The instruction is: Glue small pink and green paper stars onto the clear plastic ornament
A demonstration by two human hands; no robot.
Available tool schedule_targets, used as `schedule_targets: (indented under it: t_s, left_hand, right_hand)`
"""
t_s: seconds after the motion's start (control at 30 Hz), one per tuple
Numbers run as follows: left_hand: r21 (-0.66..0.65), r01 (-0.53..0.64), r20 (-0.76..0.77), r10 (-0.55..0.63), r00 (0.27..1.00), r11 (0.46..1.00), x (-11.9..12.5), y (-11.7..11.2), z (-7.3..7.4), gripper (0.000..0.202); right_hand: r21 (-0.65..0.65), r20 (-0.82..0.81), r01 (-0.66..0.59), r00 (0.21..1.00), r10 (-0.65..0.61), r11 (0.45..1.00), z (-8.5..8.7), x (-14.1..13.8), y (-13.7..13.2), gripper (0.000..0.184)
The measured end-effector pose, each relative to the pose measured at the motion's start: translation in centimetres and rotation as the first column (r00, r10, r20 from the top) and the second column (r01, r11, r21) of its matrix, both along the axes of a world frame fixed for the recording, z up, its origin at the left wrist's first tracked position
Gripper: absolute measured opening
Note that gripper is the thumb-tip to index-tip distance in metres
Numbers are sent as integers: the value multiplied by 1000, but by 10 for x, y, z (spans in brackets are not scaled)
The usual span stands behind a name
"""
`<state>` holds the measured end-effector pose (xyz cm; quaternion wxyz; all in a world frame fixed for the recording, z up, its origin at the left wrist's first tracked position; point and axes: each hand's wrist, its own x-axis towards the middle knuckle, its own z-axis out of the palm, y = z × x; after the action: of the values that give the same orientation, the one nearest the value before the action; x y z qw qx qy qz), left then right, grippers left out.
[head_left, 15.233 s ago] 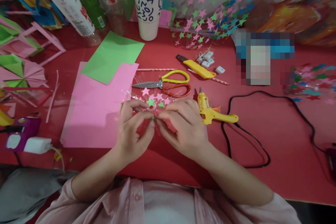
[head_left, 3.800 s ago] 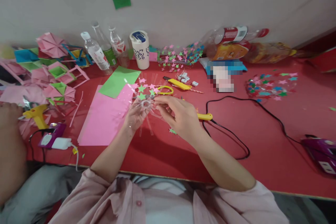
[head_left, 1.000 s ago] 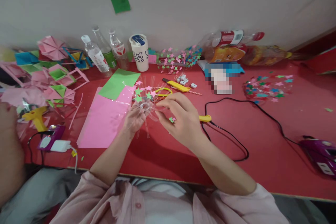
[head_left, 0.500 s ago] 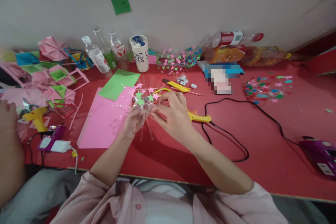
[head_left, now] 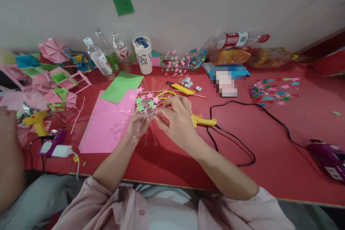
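Observation:
My left hand is closed around a clear plastic bottle piece with a ring-like neck, cut strips spreading out, and pink and green stars on it. The thumb and fingers of my right hand pinch at the right side of that piece, beside the neck. Whether a small part lies between those fingertips is hidden. Partly behind my right hand lies a yellow glue gun with a black cord. Beneath my left hand are pink paper sheets and a green sheet.
Bottles and a white cup stand by the wall. A yellow cutter, star-covered plastic pieces and a purple power strip lie on the red table. At left are paper lanterns, another glue gun and another person's arm.
The bottle piece has tilted and shifted slightly left, its stars moving with it. My right hand has moved slightly left too, still pinching at its edge.

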<state>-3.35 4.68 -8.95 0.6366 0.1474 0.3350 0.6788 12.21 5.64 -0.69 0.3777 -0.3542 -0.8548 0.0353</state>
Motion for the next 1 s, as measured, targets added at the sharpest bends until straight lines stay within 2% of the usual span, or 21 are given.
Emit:
schedule_targets:
  t_s: [0.17, 0.33, 0.73, 1.0]
  left_hand:
    - [-3, 21, -16, -21, 1000, 1000, -1, 0, -1, 20]
    - [20, 29, -7, -29, 1000, 999, -1, 1, 1, 26]
    - [-6, 20, -5, -20, 1000, 1000, -1, -1, 7, 26]
    - [-20, 10, 8, -10, 1000, 1000, 1, 0, 9, 26]
  right_hand:
    - [-28, 8, -31, 999, 31, 999, 3, 0, -2, 10]
    - [-61, 8, -51, 999, 52, 997, 5, 1, -4, 10]
    - [-62, -17, -59, 998, 58, 996, 8, 3, -4, 9]
    - [-32, 73, -50, 996, 53, 998, 7, 3, -4, 9]
